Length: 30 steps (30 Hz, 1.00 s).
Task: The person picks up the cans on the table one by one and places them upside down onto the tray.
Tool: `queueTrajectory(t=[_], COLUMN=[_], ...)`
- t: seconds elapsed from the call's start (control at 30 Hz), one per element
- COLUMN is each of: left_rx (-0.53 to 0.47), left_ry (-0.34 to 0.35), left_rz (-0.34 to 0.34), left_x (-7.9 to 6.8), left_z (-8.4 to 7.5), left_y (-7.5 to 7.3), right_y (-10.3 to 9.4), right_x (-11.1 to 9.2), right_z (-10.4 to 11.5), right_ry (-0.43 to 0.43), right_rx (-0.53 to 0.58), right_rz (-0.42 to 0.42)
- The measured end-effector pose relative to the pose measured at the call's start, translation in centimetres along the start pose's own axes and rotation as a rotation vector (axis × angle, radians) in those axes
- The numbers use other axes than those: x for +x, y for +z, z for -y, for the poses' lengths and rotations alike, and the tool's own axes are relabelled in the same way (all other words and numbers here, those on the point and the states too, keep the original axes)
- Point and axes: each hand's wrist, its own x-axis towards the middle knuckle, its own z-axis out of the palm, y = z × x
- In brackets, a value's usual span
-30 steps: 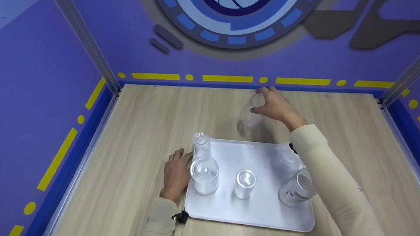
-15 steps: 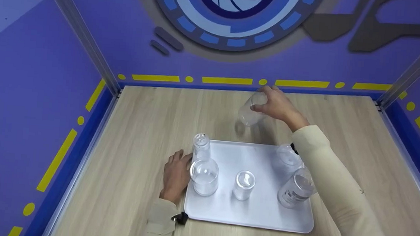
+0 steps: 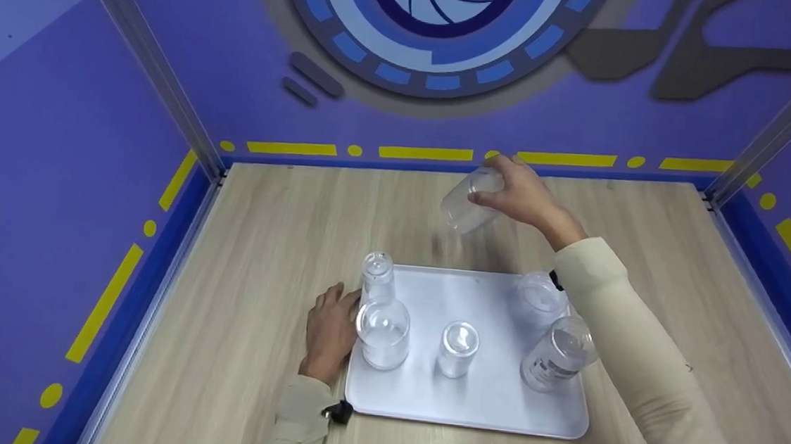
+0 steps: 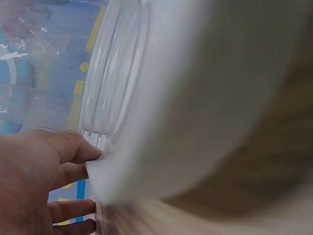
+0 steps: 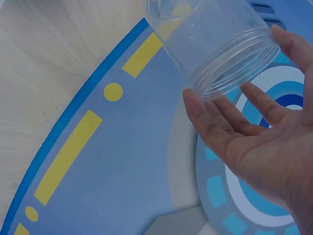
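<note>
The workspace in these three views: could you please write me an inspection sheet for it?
Surface: light wood table, bare around the tray.
Job's things: clear jar, lidless, held tilted in the air beyond the tray's far edge. White tray carries five clear containers; the front right bottle bears a label.
Clutter: nothing seen.
Hands: right hand grips the clear jar near its threaded mouth. Left hand rests on the table, fingertips at the tray's left edge, beside the wide jar.
Cables: nothing seen; a small black clip sits at the left cuff.
Surroundings: purple walls with yellow dashes, a blue round emblem, metal corner posts.
</note>
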Motion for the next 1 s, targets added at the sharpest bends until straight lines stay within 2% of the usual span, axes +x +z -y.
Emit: queueTrajectory(t=[0.3,0.77,1.0], left_rx=[0.005,0.017,0.019], left_ry=[-0.012,0.005,-0.005], left_rz=[0.021,0.015,0.025], left_x=[0.0,-0.1,-0.1], left_z=[0.0,0.1,0.0], left_y=[0.0,0.0,0.0], right_y=[-0.5,-0.5,-0.6], right_x=[-1.1,-2.5,-3.2], right_z=[-0.5,-2.1,-2.4], right_ry=[0.023,0.032,0.082], right_rx=[0.031,0.168,0.220], right_rz=[-0.004,-0.027,-0.005])
